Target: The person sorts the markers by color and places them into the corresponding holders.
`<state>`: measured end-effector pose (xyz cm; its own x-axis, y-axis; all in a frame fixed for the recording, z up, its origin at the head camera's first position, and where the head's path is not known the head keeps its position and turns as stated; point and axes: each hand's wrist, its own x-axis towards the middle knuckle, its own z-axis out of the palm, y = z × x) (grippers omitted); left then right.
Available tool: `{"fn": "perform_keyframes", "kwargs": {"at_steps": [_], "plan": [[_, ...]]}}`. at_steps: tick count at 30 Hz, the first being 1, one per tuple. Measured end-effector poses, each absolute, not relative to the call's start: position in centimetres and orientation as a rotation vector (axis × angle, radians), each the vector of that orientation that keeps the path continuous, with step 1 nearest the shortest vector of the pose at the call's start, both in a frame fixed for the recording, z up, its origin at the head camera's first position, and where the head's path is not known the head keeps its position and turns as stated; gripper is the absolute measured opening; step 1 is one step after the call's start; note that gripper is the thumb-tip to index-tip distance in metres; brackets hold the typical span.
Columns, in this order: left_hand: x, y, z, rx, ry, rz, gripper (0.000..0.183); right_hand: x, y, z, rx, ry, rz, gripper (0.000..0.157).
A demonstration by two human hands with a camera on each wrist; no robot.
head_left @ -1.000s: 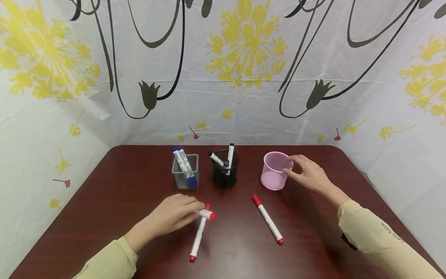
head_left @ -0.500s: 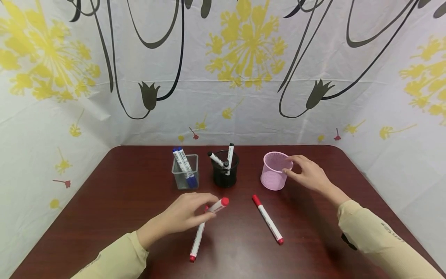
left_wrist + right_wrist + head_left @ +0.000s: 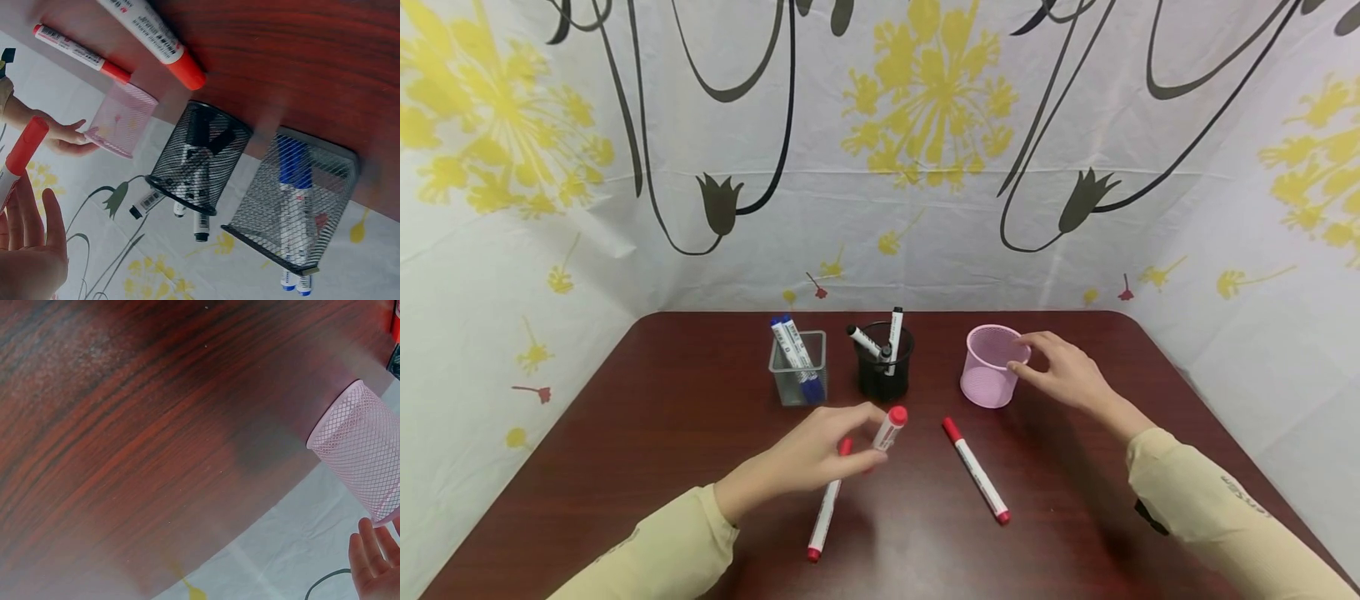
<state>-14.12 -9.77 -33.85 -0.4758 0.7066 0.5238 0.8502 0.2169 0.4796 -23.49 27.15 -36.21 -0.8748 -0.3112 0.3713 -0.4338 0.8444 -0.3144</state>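
My left hand (image 3: 820,446) pinches a red-capped whiteboard marker (image 3: 889,430) above the table, tilted with its red end up. Below this hand lies a second red marker (image 3: 825,518), partly covered by it in the head view. A third red marker (image 3: 977,473) rests on the table to the right. At the back right stands a pink mesh pen holder (image 3: 987,385), with nothing showing inside. My right hand (image 3: 1063,375) holds its right side at the rim, thumb in front and fingers behind. The right wrist view shows those fingertips (image 3: 365,525) right at the rim.
A black mesh pen holder (image 3: 880,385) with several black markers (image 3: 896,337) stands at the back middle. Left of it is a square grey mesh holder (image 3: 782,387) with two blue markers (image 3: 796,346). A patterned cloth (image 3: 820,200) hangs behind the dark wooden table (image 3: 685,375).
My left hand has moved right and slightly away from me, carrying the red marker, which has swung from nearly level to more upright. The right hand and pink pen holder have stayed put.
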Motion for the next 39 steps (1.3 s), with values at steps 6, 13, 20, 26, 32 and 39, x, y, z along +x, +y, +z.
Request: {"fn": "perform_keyframes", "kwargs": {"at_steps": [6,13,20,26,32,39], "plan": [[-14.8,-8.6,-32.8,-1.506,-2.298,-1.134,0.028,-23.6,27.2,-36.1,0.576,-2.723,0.564,0.046],[-15.7,-6.7,-31.7,-1.497,-2.313,-1.244,0.026,-23.7,27.1,-36.1,0.581,-2.719,0.567,0.046],[-17.0,-5.1,-30.9,-1.462,-2.308,-1.381,0.025,-23.8,26.9,-36.0,0.580,-2.708,0.552,0.045],[-18.0,-4.2,-30.4,-1.413,-2.330,-1.438,0.025,-23.8,26.9,-35.9,0.582,-2.713,0.554,0.045],[-19.1,-3.5,-30.3,-1.386,-2.304,-1.463,0.024,-23.9,27.0,-35.8,0.580,-2.718,0.553,0.045],[-20.2,-2.6,-30.1,-1.349,-2.308,-1.483,0.024,-23.9,27.1,-35.7,0.585,-2.728,0.540,0.044]]}}
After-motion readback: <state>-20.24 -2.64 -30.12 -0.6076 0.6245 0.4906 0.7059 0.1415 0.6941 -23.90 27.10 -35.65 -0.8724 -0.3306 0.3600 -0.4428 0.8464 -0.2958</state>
